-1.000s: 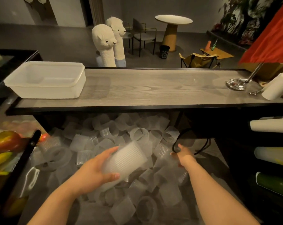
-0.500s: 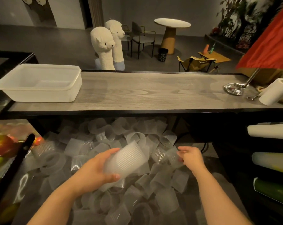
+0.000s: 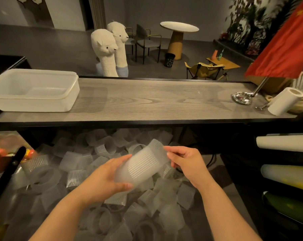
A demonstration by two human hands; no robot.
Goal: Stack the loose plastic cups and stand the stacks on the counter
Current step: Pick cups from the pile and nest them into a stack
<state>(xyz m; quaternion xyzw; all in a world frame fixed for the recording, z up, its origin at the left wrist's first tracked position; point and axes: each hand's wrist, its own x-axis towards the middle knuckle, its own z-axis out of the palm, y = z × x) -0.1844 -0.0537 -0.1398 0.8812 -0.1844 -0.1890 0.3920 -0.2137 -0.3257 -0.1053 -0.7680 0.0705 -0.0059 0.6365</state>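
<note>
Tub: a white plastic tub (image 3: pixel 34 90) sits at the left end of the counter (image 3: pixel 147 101), its left part running out of view.
Counter: grey wood-grain top with a dark front edge; its middle stretch shows bare wood.
Loose cups: a heap of frosted, ribbed loose cups (image 3: pixel 77 164) lies on the lower surface under the counter's front edge, tumbled on their sides and at all angles.
Left hand: the left hand (image 3: pixel 102 180) grips the base end of the cup stack (image 3: pixel 142 164), thumb under it and fingers curled over the top.
Cup stack: held above the heap, tilted, mouth end up and to the right.
Right hand: the right hand (image 3: pixel 185 162) pinches the mouth end of the cup stack, fingers bent.
Flag stand: a shiny metal base (image 3: pixel 242 98) near the counter's right end, with a red flag (image 3: pixel 286 46) leaning above.
Paper roll: a white paper roll (image 3: pixel 285 100) lies tilted at the counter's right end.
</note>
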